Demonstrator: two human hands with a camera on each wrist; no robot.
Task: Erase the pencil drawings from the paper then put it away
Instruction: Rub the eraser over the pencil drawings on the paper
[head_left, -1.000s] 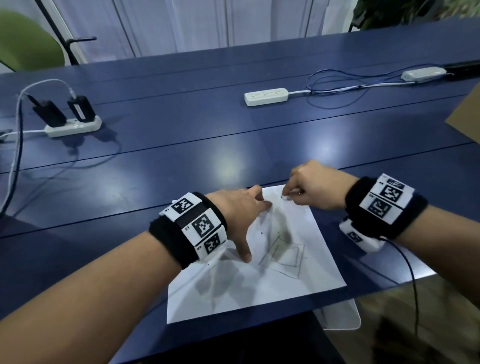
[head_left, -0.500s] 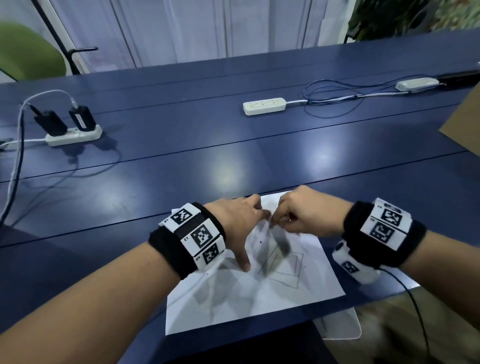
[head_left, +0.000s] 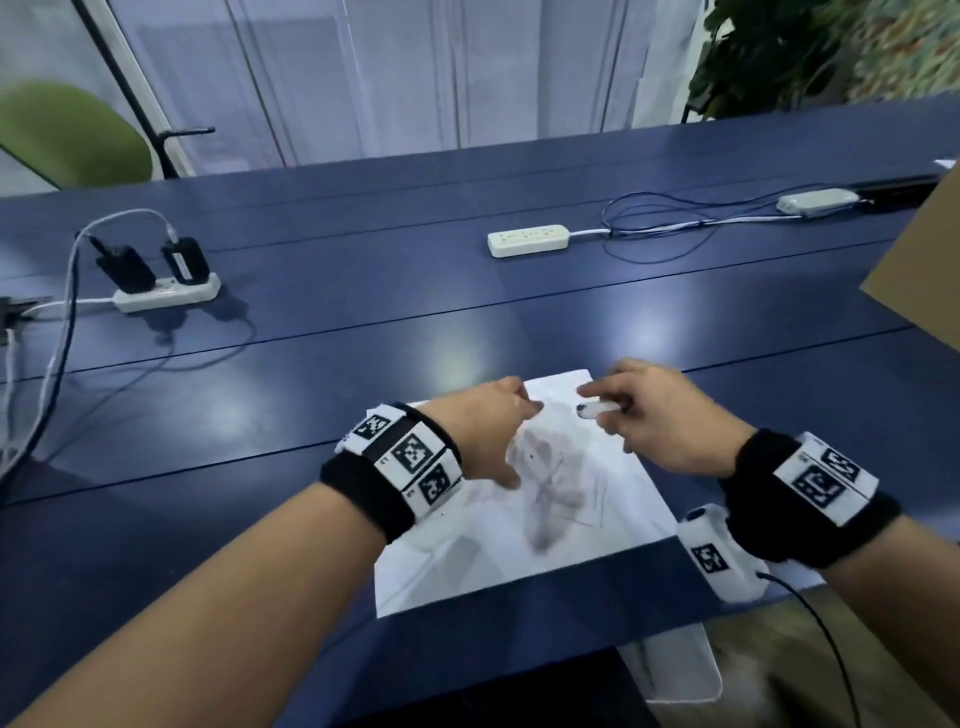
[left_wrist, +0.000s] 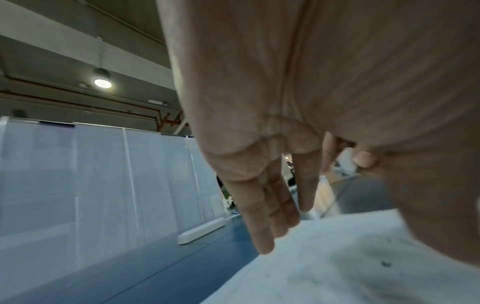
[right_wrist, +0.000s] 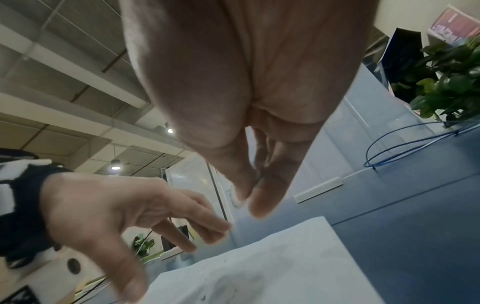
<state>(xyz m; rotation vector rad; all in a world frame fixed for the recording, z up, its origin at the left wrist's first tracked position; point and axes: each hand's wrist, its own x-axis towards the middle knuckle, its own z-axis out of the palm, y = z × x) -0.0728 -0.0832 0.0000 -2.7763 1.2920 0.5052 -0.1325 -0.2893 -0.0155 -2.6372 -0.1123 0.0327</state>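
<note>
The thin white paper sheet lies flat at the blue table's near edge; light, limp, easily creased. The left hand spreads loosely over it, gripping nothing. The right hand pinches what appears to be a small white eraser. Lift by an edge.

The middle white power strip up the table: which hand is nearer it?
Right. The right hand, holding an eraser, is just below the strip; the left hand is further left, on the paper.

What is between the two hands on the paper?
In the head view, only paper lies between the left hand and the right hand: a bare strip with a grey pencil smudge.
</note>
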